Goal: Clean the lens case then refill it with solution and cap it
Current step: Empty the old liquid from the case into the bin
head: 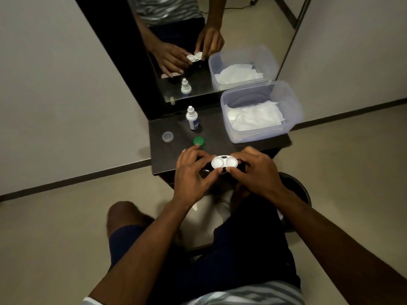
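A white two-well lens case [224, 162] is held level above the front edge of the dark table [220, 137], both wells open and facing up. My left hand [193, 172] pinches its left end and my right hand [253, 172] grips its right end. A green cap [198, 142] lies on the table just behind my left hand. A clear cap [167, 136] lies at the table's left side. The small white solution bottle [192, 118] stands upright behind them, its nozzle bare.
A clear plastic tub [286, 102] holding white tissues fills the table's right side. A mirror [220, 29] leans against the wall behind the table and repeats the scene. My knees and a dark round stool [301, 190] are below the table edge.
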